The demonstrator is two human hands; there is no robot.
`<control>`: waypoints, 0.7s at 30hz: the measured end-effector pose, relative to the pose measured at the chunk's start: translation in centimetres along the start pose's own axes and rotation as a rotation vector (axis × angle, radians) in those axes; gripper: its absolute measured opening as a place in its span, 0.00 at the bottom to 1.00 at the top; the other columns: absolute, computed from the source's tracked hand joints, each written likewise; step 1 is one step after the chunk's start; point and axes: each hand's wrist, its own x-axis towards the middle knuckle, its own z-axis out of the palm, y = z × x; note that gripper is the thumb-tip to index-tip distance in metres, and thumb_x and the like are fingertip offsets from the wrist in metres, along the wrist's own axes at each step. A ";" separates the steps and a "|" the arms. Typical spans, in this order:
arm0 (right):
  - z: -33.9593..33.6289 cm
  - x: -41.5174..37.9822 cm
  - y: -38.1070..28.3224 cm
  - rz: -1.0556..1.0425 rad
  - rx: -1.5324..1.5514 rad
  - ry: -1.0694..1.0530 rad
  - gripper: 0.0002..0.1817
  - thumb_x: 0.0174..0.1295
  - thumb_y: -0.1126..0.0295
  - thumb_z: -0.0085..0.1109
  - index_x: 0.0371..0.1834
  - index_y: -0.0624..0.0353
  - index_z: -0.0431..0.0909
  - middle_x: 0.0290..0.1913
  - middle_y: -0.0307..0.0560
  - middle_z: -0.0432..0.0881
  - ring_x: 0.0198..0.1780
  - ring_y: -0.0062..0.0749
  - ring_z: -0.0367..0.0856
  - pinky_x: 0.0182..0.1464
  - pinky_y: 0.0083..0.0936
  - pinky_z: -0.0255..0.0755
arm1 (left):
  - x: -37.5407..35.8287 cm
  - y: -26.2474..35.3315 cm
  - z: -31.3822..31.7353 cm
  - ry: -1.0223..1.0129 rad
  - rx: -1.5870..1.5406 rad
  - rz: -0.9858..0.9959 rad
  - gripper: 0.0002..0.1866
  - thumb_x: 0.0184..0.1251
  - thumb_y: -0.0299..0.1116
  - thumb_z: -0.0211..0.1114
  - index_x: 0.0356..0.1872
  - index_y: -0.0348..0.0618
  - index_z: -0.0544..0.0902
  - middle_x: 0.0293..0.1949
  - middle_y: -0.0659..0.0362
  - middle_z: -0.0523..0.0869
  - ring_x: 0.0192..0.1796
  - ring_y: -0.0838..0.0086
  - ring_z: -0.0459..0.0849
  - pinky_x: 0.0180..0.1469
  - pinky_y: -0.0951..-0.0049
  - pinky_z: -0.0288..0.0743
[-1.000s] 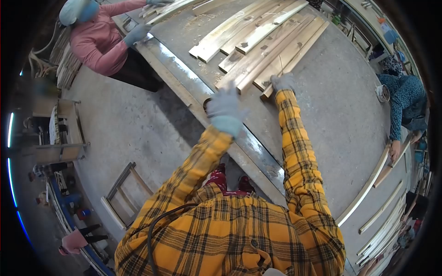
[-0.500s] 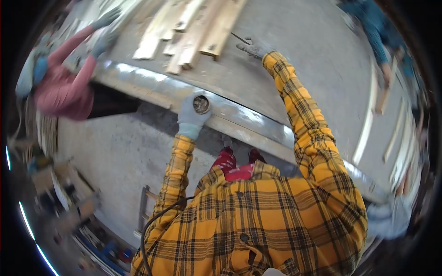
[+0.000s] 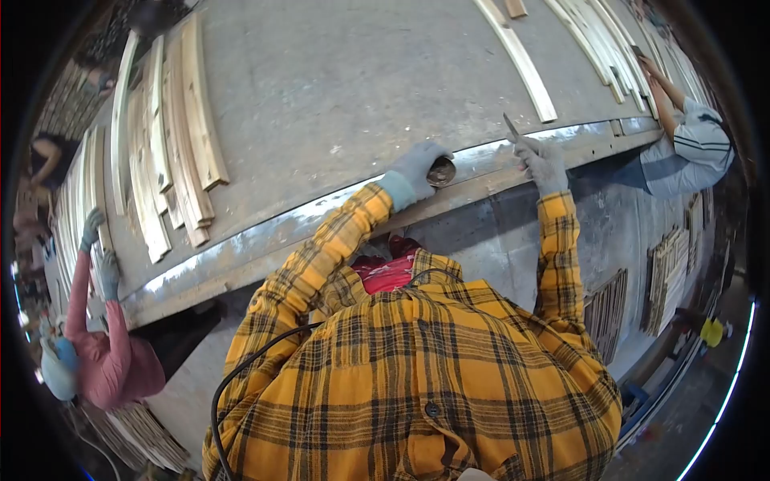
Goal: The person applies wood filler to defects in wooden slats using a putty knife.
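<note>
My left hand (image 3: 419, 170), in a grey glove with a light blue cuff, is wrapped round a round container (image 3: 441, 171) whose open end shows dark brownish contents. It is at the metal-covered edge of the big table (image 3: 337, 120). To the right, my right hand (image 3: 543, 164), also gloved, is closed on a thin blade-like tool (image 3: 511, 128) that points up and left over the table edge. Both hands are near the metal strip (image 3: 481, 158).
Wooden boards (image 3: 192, 104) lie at the table's left, one board (image 3: 521, 64) at the upper right, more (image 3: 597, 48) beyond. A person in pink (image 3: 112, 357) works at the left edge, another person (image 3: 690, 152) at the right. Board stacks (image 3: 666, 280) stand at lower right.
The view has turned, so the boards ahead now appear at the left. My right hand has come back from over the table to its edge, nearer my left hand. Both still hold their things.
</note>
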 end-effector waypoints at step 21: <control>7.6 -4.4 6.6 0.018 0.175 0.156 0.13 0.62 0.70 0.60 0.49 0.59 0.81 0.30 0.36 0.77 0.23 0.15 0.70 0.24 0.14 0.65 | 2.7 -1.9 4.2 -0.269 0.155 -0.039 0.28 0.42 0.35 0.72 0.50 0.47 0.74 0.45 0.50 0.78 0.51 0.52 0.75 0.53 0.61 0.72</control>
